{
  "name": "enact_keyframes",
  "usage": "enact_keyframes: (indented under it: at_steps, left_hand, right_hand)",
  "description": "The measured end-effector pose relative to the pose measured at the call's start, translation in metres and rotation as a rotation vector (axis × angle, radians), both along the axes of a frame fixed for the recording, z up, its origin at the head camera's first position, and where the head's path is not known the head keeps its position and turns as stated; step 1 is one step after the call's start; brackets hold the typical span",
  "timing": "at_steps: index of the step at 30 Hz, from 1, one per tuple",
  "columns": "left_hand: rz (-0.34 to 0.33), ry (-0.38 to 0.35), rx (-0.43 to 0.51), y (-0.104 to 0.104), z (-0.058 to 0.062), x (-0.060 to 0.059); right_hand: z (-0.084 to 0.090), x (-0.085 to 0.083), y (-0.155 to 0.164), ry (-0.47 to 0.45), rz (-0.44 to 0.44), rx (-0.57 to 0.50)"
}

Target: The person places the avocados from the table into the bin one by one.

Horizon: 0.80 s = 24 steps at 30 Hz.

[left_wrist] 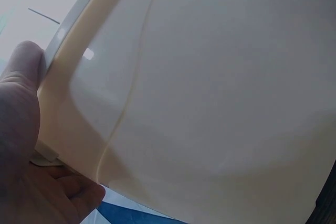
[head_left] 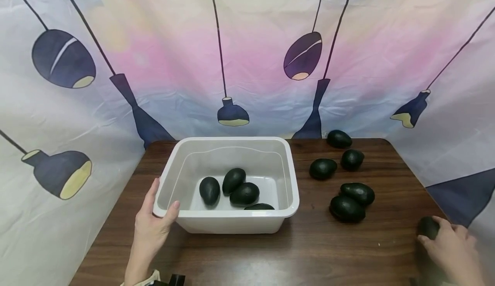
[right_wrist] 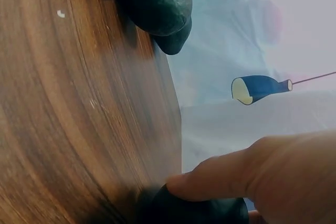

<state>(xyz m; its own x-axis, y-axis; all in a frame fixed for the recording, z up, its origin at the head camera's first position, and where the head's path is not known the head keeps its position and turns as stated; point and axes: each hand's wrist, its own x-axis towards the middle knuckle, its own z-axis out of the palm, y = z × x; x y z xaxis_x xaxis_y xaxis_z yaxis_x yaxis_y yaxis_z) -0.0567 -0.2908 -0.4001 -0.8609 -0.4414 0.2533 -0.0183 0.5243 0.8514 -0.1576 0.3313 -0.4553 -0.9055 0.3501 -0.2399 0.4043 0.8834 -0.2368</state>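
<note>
A pale grey plastic tub [head_left: 232, 213] stands on the table with several dark green avocados [head_left: 209, 190] lying on its floor. My left hand [head_left: 151, 230] holds the tub's near left corner, thumb at the rim and fingers along the outside. The left wrist view shows the tub wall [left_wrist: 210, 77] up close, with fingertips curled under the edge. Far to the right, my right hand [head_left: 454, 247] grips one avocado [head_left: 427, 228] by the table's right edge. In the right wrist view a finger lies across that avocado [right_wrist: 184, 211]; its underside is hidden.
Between the tub and my right hand, several loose avocados [head_left: 322, 168] lie on the brown wooden table [head_left: 309, 251], two of them touching [head_left: 347, 209]. A fabric backdrop [head_left: 174, 53] printed with hanging lamps rises behind the table and along its sides.
</note>
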Motion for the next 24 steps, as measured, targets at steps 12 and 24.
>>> enact_keyframes:
  at_steps: [12, 24]
  left_hand:
    - [-0.013, 0.0, 0.012, 0.0, 0.002, 0.002]
    - [-0.004, 0.017, 0.002, 0.003, 0.003, 0.003]
  right_hand:
    - [0.041, -0.015, -0.048, 0.343, 0.217, -0.056]
    - [0.155, -0.025, -0.209, 0.956, 1.046, -0.398]
